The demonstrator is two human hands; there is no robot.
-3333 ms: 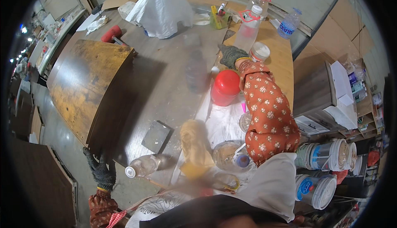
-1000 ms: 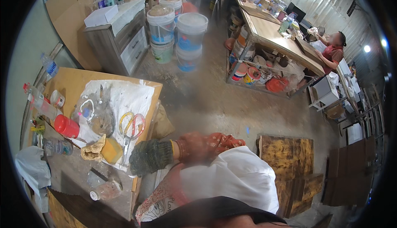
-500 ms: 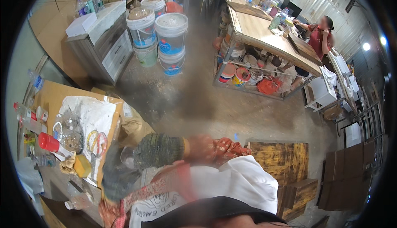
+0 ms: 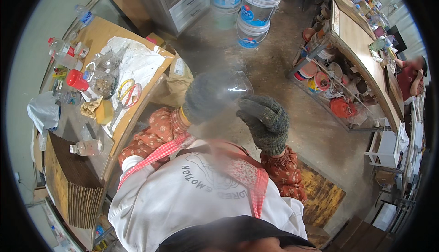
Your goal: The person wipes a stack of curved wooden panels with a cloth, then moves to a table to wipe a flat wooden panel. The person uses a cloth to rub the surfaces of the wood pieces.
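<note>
Holds blurred left hand (image 4: 204, 99) beside clear, rounded plastic container (image 4: 242, 85); curls coarse-knit, gloved right hand (image 4: 269, 123) below it. Cannot tell either grip.

Classed as a workshop, to all appearance one handling wood. Noted in support: near workbench (image 4: 101, 29) carrying a smeared white sheet (image 4: 148, 61), scissors (image 4: 139, 92) and plastic bottles (image 4: 89, 147); lidded buckets (image 4: 256, 16) stacked on a scuffed bare floor (image 4: 288, 78); second bench (image 4: 354, 32) with a person (image 4: 406, 82) alongside and tubs (image 4: 321, 82) crowded beneath; mottled brown board (image 4: 323, 192) on the floor; ribbed wall (image 4: 408, 16) behind.
</note>
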